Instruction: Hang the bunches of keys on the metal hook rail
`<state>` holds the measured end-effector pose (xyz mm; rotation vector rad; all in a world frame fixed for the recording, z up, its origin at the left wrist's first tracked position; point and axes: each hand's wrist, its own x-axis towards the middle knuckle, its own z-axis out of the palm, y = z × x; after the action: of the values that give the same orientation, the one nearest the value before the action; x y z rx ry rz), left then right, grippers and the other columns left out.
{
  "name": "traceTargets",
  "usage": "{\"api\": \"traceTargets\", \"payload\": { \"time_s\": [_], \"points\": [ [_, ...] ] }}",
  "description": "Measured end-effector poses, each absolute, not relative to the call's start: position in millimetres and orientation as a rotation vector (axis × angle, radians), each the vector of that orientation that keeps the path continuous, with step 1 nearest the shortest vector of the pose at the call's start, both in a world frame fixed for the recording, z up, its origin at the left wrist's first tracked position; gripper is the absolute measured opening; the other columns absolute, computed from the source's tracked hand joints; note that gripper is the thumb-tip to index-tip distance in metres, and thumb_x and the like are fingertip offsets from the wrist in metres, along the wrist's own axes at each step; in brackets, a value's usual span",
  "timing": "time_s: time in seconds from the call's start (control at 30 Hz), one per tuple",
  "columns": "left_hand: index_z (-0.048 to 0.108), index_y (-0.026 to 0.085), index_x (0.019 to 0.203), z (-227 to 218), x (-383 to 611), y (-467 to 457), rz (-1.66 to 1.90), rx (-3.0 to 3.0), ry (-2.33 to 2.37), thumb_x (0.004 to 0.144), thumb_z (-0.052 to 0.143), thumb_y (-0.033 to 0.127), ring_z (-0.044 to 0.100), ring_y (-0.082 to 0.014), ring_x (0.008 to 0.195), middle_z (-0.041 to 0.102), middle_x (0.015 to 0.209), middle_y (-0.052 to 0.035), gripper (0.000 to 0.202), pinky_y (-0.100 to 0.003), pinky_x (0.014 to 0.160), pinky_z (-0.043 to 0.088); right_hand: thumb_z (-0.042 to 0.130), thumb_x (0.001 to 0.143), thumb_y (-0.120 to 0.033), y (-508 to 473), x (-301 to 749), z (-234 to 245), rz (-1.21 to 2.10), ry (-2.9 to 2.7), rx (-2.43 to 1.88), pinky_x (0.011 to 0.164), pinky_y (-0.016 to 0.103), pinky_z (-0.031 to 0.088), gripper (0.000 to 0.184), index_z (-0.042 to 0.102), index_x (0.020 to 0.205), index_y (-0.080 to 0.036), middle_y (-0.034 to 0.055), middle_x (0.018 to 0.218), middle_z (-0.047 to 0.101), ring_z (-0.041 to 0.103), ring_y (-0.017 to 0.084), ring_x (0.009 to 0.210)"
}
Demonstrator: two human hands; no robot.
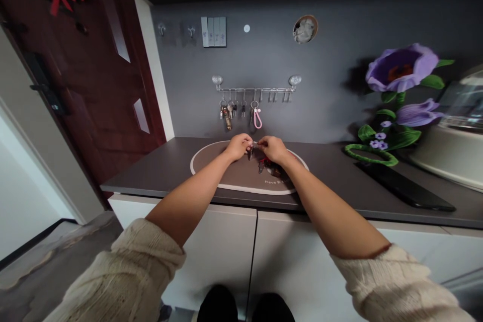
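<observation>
Over the brown mat (pixel 211 161), my left hand (pixel 239 147) and my right hand (pixel 274 148) meet almost fingertip to fingertip. Both are closed in a pinch on a small bunch of keys (pixel 251 153), which hangs down between them from what looks like a metal ring. Below my right hand, another set of keys with a red piece (pixel 264 163) lies on the mat, partly covered by the hand and forearm. Behind the hands, a hook rail (pixel 256 90) on the wall carries several key bunches (pixel 228 110) and a pink strap keyring (pixel 257 117).
On the right of the counter (pixel 328 161) lie a long black object (pixel 407 186) and a green ring (pixel 372 155) beside purple fabric flowers (pixel 403 73). A pale, domed appliance (pixel 453 146) stands at far right. A dark red door (pixel 94 75) is at left.
</observation>
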<state>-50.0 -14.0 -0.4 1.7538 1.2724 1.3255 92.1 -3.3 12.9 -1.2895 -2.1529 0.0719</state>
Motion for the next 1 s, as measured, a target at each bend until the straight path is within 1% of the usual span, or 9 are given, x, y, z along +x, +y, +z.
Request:
{"api": "traceTargets", "payload": {
  "time_s": [0.13,0.3,0.47,0.67,0.83,1.0],
  "points": [
    [0.047,0.013,0.069,1.0,-48.8,-13.8,1.390,1.583,1.212,0.077,0.043,0.009,0.049,-0.0046,0.048,0.050,0.056,0.0024,0.009,-0.019,0.053,0.043,0.057,0.069,-0.018,-3.9,92.9,14.2,0.127,-2.108,-1.253,0.070,0.023,0.040,0.014,0.065,0.080,-0.019,0.0045,0.081,0.065,0.057,0.015,0.075],
    [0.047,0.013,0.073,4.6,-49.4,-15.2,1.447,1.436,1.115,0.078,0.044,0.010,0.051,-0.0045,0.049,0.052,0.057,0.0020,0.007,-0.022,0.058,0.046,0.056,0.068,-0.020,-7.4,93.3,18.1,0.303,-2.020,-1.147,0.069,0.023,0.040,0.015,0.063,0.081,-0.018,0.0026,0.078,0.065,0.056,0.012,0.069],
    [0.047,0.012,0.075,5.8,-50.3,-16.4,1.452,1.399,1.017,0.079,0.044,0.012,0.053,-0.0050,0.052,0.054,0.059,0.0013,0.005,-0.022,0.060,0.047,0.054,0.069,-0.026,-5.5,92.5,17.1,0.487,-1.951,-0.977,0.066,0.022,0.041,0.018,0.062,0.081,-0.015,0.0031,0.078,0.064,0.055,0.010,0.066],
    [0.047,0.012,0.075,5.2,-49.8,-16.2,1.449,1.409,0.971,0.078,0.047,0.014,0.053,-0.0046,0.052,0.054,0.060,0.0019,0.003,-0.021,0.059,0.046,0.056,0.067,-0.034,0.0,92.2,13.4,0.557,-1.893,-0.905,0.061,0.021,0.040,0.022,0.062,0.075,-0.014,0.0025,0.071,0.063,0.052,0.009,0.060],
    [0.048,0.012,0.076,5.3,-48.4,-16.5,1.453,1.415,0.939,0.077,0.050,0.015,0.054,-0.0056,0.054,0.055,0.060,0.0013,0.003,-0.022,0.058,0.047,0.057,0.065,-0.033,0.9,92.0,12.7,0.598,-1.853,-0.905,0.059,0.021,0.040,0.021,0.060,0.072,-0.014,0.0011,0.066,0.061,0.049,0.008,0.056],
    [0.049,0.011,0.078,6.7,-46.1,-19.9,1.453,1.417,0.906,0.075,0.053,0.017,0.055,-0.0069,0.055,0.057,0.062,-0.0004,0.008,-0.024,0.059,0.047,0.054,0.066,-0.031,-1.3,91.2,13.1,0.663,-1.789,-0.894,0.056,0.020,0.038,0.019,0.057,0.069,-0.013,0.0007,0.064,0.058,0.048,0.007,0.055]
  ]
}}
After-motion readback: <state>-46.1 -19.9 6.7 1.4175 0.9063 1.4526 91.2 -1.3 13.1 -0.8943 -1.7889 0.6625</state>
